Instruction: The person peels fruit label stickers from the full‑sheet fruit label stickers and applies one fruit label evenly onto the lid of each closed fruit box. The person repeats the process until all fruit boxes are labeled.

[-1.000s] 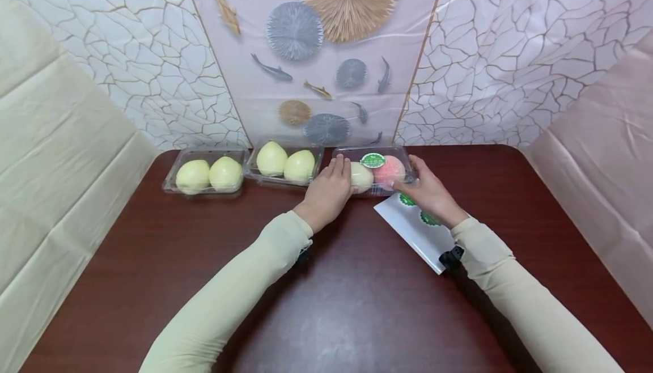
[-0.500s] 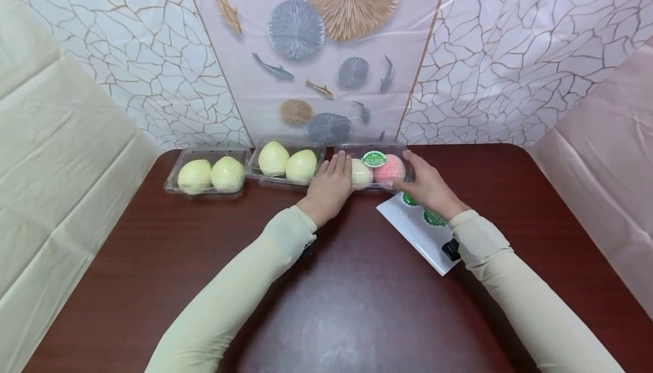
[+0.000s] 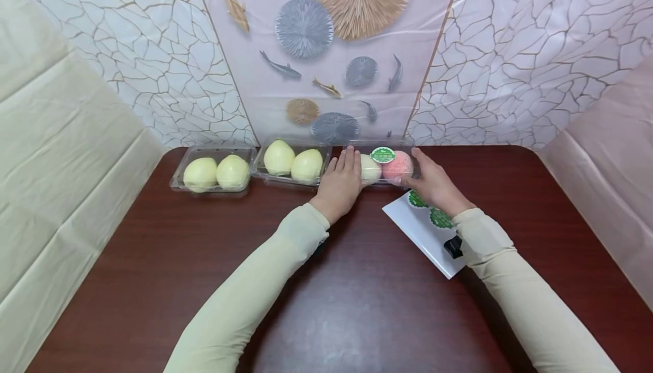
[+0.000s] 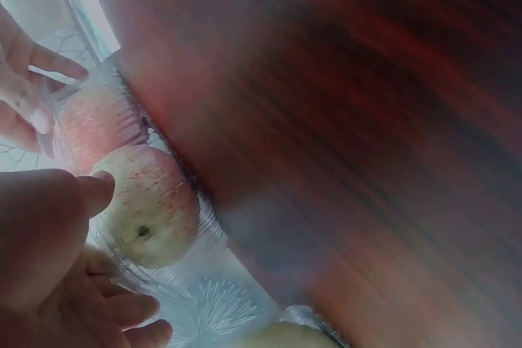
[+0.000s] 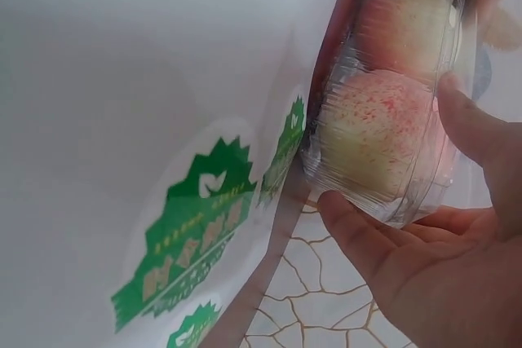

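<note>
A clear plastic fruit box [image 3: 389, 179] with a green round sticker [image 3: 382, 155] on its lid stands by the back wall. Inside lie two peaches, a pink one [image 3: 397, 168] and a paler one [image 3: 369, 170]. My left hand [image 3: 340, 185] holds the box's left end, its fingers stretched along it; in the left wrist view its thumb [image 4: 99, 191] lies over the box edge. My right hand [image 3: 433, 183] grips the right end, with the thumb and fingers either side of the corner in the right wrist view.
Two more clear boxes, a left one [image 3: 210, 186] and a middle one [image 3: 291, 178], each hold two pale yellow fruits. A white sheet of green stickers [image 3: 415, 234] lies under my right wrist. The patterned wall cloth [image 3: 336, 101] rises behind the dark red table [image 3: 326, 305].
The box between my hands has slid slightly back toward the wall, both hands moving with it. The whole head view has shifted a little. The other two boxes and the sticker sheet stay put.
</note>
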`<action>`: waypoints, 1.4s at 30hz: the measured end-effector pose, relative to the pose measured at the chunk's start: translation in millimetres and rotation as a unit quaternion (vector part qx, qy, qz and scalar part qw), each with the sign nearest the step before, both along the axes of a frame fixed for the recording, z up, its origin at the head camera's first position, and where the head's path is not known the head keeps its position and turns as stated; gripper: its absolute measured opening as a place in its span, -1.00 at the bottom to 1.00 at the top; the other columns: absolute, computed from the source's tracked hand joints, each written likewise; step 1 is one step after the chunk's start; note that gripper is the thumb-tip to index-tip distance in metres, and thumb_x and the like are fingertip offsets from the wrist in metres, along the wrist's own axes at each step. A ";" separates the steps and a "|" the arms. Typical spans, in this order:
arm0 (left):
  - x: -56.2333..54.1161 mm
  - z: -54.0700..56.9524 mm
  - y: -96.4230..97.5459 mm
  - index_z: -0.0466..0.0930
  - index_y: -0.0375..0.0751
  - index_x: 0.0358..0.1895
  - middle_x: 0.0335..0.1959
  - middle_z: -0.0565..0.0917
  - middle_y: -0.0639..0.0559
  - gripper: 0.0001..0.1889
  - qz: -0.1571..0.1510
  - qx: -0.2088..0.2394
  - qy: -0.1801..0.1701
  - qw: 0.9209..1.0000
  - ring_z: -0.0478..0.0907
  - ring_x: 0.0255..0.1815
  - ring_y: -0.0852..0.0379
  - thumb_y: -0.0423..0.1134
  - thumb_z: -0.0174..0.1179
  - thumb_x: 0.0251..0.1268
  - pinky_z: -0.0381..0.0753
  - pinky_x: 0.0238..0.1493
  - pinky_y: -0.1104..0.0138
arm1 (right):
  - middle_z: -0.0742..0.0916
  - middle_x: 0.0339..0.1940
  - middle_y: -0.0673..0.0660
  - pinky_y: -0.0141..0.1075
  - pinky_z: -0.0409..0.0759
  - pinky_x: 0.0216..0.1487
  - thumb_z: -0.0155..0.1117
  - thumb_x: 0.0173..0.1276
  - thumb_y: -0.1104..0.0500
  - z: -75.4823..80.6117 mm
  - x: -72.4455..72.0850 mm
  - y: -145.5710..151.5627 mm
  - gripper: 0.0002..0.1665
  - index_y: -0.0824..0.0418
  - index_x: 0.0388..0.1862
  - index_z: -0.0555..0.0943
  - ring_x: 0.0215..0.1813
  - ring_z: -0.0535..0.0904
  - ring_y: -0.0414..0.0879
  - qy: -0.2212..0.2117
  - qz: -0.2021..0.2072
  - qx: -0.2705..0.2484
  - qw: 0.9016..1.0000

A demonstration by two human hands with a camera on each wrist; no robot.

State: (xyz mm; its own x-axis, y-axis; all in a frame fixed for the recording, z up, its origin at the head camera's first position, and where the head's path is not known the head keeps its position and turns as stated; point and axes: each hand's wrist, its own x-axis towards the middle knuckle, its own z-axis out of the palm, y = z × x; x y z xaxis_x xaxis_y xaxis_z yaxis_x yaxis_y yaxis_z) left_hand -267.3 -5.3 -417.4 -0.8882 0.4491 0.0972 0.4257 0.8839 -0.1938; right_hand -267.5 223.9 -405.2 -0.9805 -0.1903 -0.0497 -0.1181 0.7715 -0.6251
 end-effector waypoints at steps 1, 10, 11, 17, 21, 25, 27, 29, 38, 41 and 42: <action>-1.2 -0.9 1.8 0.01 -0.41 0.68 0.69 0.13 -0.29 -0.22 0.001 -0.001 -0.001 1.000 0.14 0.70 -0.10 0.09 -0.03 0.71 0.20 0.63 0.11 | 0.06 0.72 0.46 0.20 0.05 0.65 0.24 0.62 0.13 -0.4 -0.6 1.2 0.02 0.45 0.72 -0.16 0.71 -0.04 0.35 -0.001 -0.001 0.001 1.000; -6.2 -6.2 12.2 -0.13 -0.41 0.70 0.73 -0.03 -0.31 -0.11 0.014 0.017 -0.033 0.999 -0.03 0.74 -0.12 0.24 -0.17 0.70 0.08 0.68 0.09 | 0.05 0.71 0.50 0.23 0.10 0.62 0.22 0.64 0.14 -0.9 -5.2 9.9 0.05 0.41 0.73 -0.25 0.68 0.03 0.41 -0.024 0.003 -0.005 1.000; -6.1 -6.5 13.5 -0.13 -0.41 0.70 0.73 -0.04 -0.31 -0.10 0.015 0.019 -0.035 0.999 -0.04 0.75 -0.12 0.25 -0.16 0.70 0.08 0.68 0.09 | 0.04 0.71 0.49 0.23 0.10 0.62 0.21 0.65 0.13 -1.3 -5.6 11.0 0.06 0.39 0.73 -0.27 0.69 0.03 0.40 -0.027 0.002 -0.008 1.000; -3.7 -5.5 21.3 -0.22 -0.40 0.71 0.75 -0.16 -0.31 -0.02 0.022 0.034 -0.061 0.997 -0.15 0.76 -0.12 0.32 -0.13 0.65 0.04 0.69 0.09 | -0.16 0.76 0.38 0.22 -0.03 0.66 0.16 0.68 0.11 -3.7 -4.6 18.3 0.09 0.31 0.74 -0.39 0.74 -0.16 0.33 -0.042 0.012 -0.020 0.999; -3.3 -3.1 23.7 -0.28 -0.38 0.71 0.75 -0.21 -0.30 0.03 0.030 0.026 -0.062 0.997 -0.20 0.77 -0.12 0.35 -0.11 0.62 0.03 0.69 0.09 | -0.33 0.74 0.32 0.18 -0.16 0.68 0.07 0.72 0.14 -4.2 -4.8 20.3 0.07 0.32 0.71 -0.48 0.75 -0.33 0.27 -0.035 0.035 -0.024 0.998; -4.0 -3.4 23.4 -0.32 -0.36 0.71 0.75 -0.27 -0.29 0.05 0.033 0.025 -0.069 0.997 -0.24 0.77 -0.12 0.36 -0.09 0.60 0.01 0.70 0.08 | -0.42 0.71 0.31 0.17 -0.25 0.68 0.01 0.74 0.14 -4.2 -4.9 19.0 0.06 0.33 0.68 -0.55 0.73 -0.46 0.24 -0.041 0.048 -0.024 0.998; -5.1 -5.3 22.2 -0.34 -0.35 0.71 0.75 -0.29 -0.28 0.06 0.030 0.028 -0.076 0.996 -0.26 0.77 -0.12 0.36 -0.08 0.60 0.00 0.70 0.06 | -0.44 0.70 0.32 0.17 -0.27 0.68 0.01 0.74 0.13 -5.2 -5.1 18.1 0.06 0.34 0.67 -0.56 0.73 -0.49 0.25 -0.043 0.051 -0.022 0.998; -5.9 -6.4 21.5 -0.35 -0.34 0.71 0.76 -0.31 -0.26 0.05 0.027 0.038 -0.083 0.996 -0.27 0.77 -0.11 0.35 -0.08 0.61 0.00 0.70 0.06 | -0.42 0.71 0.34 0.18 -0.26 0.68 0.01 0.74 0.14 -5.2 -4.3 17.9 0.06 0.35 0.67 -0.56 0.73 -0.49 0.26 -0.040 0.050 -0.017 0.998; -11.8 9.0 0.6 -0.23 -0.30 0.73 0.76 -0.23 -0.24 -0.01 -0.027 0.179 -0.154 0.971 -0.25 0.77 -0.09 0.42 -0.27 0.63 -0.02 0.69 -0.06 | -0.09 0.75 0.42 0.19 -0.05 0.67 0.18 0.66 0.14 -4.4 -2.4 13.4 0.09 0.32 0.74 -0.35 0.74 -0.16 0.32 -0.015 -0.001 -0.021 1.000; -14.2 17.3 -11.9 -0.05 -0.24 0.73 0.75 -0.05 -0.25 -0.06 -0.058 0.216 -0.136 0.965 -0.11 0.76 -0.09 0.42 -0.24 0.62 -0.05 0.68 -0.11 | 0.08 0.69 0.50 0.24 0.03 0.65 0.26 0.60 0.19 -3.1 3.1 12.6 0.02 0.42 0.72 -0.15 0.70 -0.01 0.39 0.017 -0.024 -0.016 0.999; -14.4 20.6 -17.2 0.03 -0.22 0.71 0.73 0.02 -0.25 -0.09 -0.066 0.221 -0.125 0.965 -0.05 0.75 -0.10 0.40 -0.21 0.62 -0.06 0.68 -0.12 | 0.13 0.67 0.53 0.26 0.06 0.63 0.28 0.57 0.21 -2.6 6.1 11.8 -0.01 0.46 0.70 -0.08 0.68 0.02 0.43 0.033 -0.026 -0.013 0.999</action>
